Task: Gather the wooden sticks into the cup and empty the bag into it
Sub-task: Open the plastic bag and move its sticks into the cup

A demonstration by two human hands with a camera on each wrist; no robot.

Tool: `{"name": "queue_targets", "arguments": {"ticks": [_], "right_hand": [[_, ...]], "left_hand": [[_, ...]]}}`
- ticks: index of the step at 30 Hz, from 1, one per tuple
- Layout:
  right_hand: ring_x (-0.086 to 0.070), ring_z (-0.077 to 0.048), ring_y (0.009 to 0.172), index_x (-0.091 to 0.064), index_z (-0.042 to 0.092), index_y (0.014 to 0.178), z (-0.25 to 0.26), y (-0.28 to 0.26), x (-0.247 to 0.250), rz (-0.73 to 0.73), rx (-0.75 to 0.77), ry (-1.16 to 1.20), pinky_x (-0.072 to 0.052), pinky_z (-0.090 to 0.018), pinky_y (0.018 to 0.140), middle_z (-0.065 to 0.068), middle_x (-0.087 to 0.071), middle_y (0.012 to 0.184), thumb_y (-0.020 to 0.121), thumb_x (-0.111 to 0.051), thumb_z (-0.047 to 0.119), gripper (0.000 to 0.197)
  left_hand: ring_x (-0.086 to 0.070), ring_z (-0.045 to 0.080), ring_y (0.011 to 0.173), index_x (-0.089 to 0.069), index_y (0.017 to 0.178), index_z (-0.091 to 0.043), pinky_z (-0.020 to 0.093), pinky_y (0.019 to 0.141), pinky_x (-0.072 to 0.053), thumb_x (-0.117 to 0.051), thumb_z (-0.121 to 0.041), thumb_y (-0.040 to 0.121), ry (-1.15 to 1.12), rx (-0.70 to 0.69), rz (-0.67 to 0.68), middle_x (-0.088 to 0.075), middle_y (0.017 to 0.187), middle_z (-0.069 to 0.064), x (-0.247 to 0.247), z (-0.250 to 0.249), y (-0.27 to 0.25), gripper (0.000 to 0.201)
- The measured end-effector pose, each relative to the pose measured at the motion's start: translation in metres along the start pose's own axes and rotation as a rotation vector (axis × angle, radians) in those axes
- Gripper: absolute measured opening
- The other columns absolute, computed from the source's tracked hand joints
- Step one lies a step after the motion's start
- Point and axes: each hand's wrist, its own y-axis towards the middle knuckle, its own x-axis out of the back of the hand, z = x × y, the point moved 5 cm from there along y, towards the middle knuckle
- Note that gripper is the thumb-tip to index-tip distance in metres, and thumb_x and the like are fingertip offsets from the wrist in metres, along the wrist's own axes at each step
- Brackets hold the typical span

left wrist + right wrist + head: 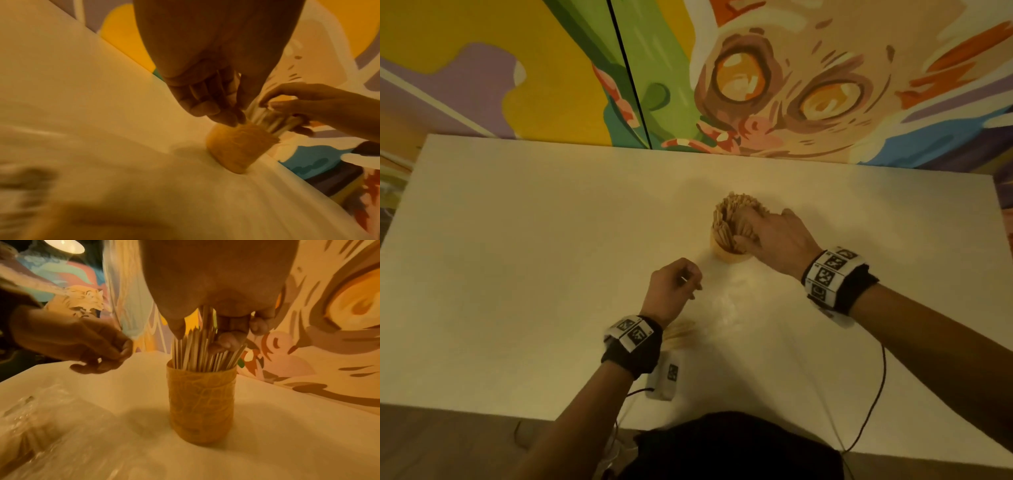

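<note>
A tan textured cup (729, 255) stands upright on the white table (534, 240), packed with wooden sticks (736, 212) that fan out above its rim. My right hand (748, 229) grips the bundle of sticks (203, 345) from above, just over the cup (202, 402). My left hand (690, 282) hovers to the near left of the cup, apart from it, its fingers curled and pinching what looks like one thin stick (683, 279). A clear plastic bag (722, 305) lies crumpled between my arms. More sticks (681, 332) lie inside it by my left wrist.
A small white box (666, 377) with a black marker sits near the table's front edge, and dark cables (876, 404) trail off that edge. A painted mural wall (756, 85) rises directly behind the table.
</note>
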Motion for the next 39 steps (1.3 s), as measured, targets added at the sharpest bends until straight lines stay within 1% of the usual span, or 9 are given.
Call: {"name": "queue_targets", "arguments": {"ticks": [6,9,12,14,17,22,29,35,39], "right_hand": [[-0.064,-0.027,0.084,-0.013,0.024,0.154,-0.011,-0.032,0.031,-0.111,-0.136,0.237,-0.049,-0.039,0.072,-0.006,-0.066,0.102,0.095,-0.048,0.055,0.075],[-0.054,-0.015,0.062,-0.033,0.02,0.145,-0.022,-0.049,0.038,-0.23,-0.18,0.438,-0.046,-0.034,0.067,0.0,-0.061,0.091,0.098,-0.048,0.046,0.055],[-0.052,-0.017,0.046,-0.065,0.009,0.099,-0.029,-0.066,0.013,-0.262,-0.276,0.808,-0.047,-0.033,0.056,-0.01,-0.064,0.069,0.101,-0.05,0.025,0.022],[-0.058,-0.019,0.046,-0.068,0.006,0.081,-0.028,-0.079,-0.029,-0.124,-0.414,0.979,-0.046,-0.031,0.054,-0.015,-0.067,0.065,0.099,-0.051,0.009,0.025],[-0.07,-0.02,0.066,-0.071,-0.001,0.09,-0.018,-0.104,-0.102,0.158,-0.622,1.093,-0.052,-0.03,0.064,-0.017,-0.073,0.079,0.093,-0.052,-0.002,0.019],[-0.073,-0.021,0.072,-0.069,-0.007,0.097,0.016,-0.117,-0.132,0.198,-0.586,1.302,-0.058,-0.025,0.067,-0.018,-0.072,0.079,0.086,-0.061,-0.013,0.015],[-0.06,-0.008,0.08,-0.076,0.014,0.088,0.028,-0.103,-0.099,0.009,-0.417,0.984,-0.043,-0.018,0.072,0.002,-0.069,0.09,0.084,-0.075,0.033,0.02],[-0.062,-0.01,0.066,-0.071,-0.003,0.071,0.038,-0.089,-0.073,-0.001,-0.296,1.116,-0.051,-0.028,0.072,-0.004,-0.07,0.07,0.081,-0.073,0.005,0.013],[-0.065,-0.026,0.067,-0.068,-0.014,0.072,0.026,-0.09,-0.043,-0.134,-0.328,1.435,-0.054,-0.029,0.072,-0.022,-0.07,0.072,0.079,-0.066,-0.01,0.008]], "left_hand": [[-0.063,0.01,0.084,-0.064,0.091,-0.025,0.038,0.075,-0.054,-0.067,-0.026,0.088,0.27,0.055,-0.176,-0.069,0.092,-0.008,0.059,0.064,-0.045,0.004],[-0.044,0.018,0.124,-0.051,0.129,-0.033,0.041,0.101,-0.04,-0.072,-0.051,0.077,0.601,0.065,0.0,-0.05,0.136,-0.01,0.056,0.09,-0.06,0.059],[-0.024,0.022,0.141,-0.023,0.151,-0.034,0.043,0.112,-0.024,-0.073,-0.057,0.07,0.793,0.085,0.218,-0.025,0.154,-0.009,0.03,0.1,-0.068,0.098],[-0.028,0.023,0.138,-0.019,0.151,-0.034,0.041,0.11,-0.025,-0.069,-0.047,0.076,0.863,0.102,0.22,-0.027,0.153,-0.007,0.015,0.101,-0.067,0.092],[-0.043,0.024,0.125,-0.032,0.145,-0.032,0.038,0.1,-0.031,-0.058,-0.035,0.082,0.918,0.128,0.216,-0.046,0.14,-0.003,0.0,0.093,-0.062,0.068],[-0.053,0.025,0.113,-0.06,0.113,-0.025,0.035,0.09,-0.037,-0.057,-0.03,0.085,0.971,0.096,0.348,-0.059,0.118,0.001,-0.013,0.081,-0.058,0.029],[-0.059,0.029,0.109,-0.06,0.121,-0.022,0.03,0.086,-0.041,-0.06,-0.033,0.086,0.936,0.083,0.334,-0.067,0.115,0.005,-0.007,0.073,-0.067,0.037],[-0.058,0.025,0.112,-0.048,0.138,-0.026,0.032,0.09,-0.045,-0.073,-0.052,0.073,0.645,0.256,0.348,-0.062,0.124,0.004,0.004,0.078,-0.077,0.074],[-0.054,0.003,0.066,-0.063,0.071,-0.034,0.022,0.064,-0.042,-0.081,-0.05,0.065,0.304,0.315,0.385,-0.061,0.065,-0.015,0.005,0.092,-0.089,0.025]]}}
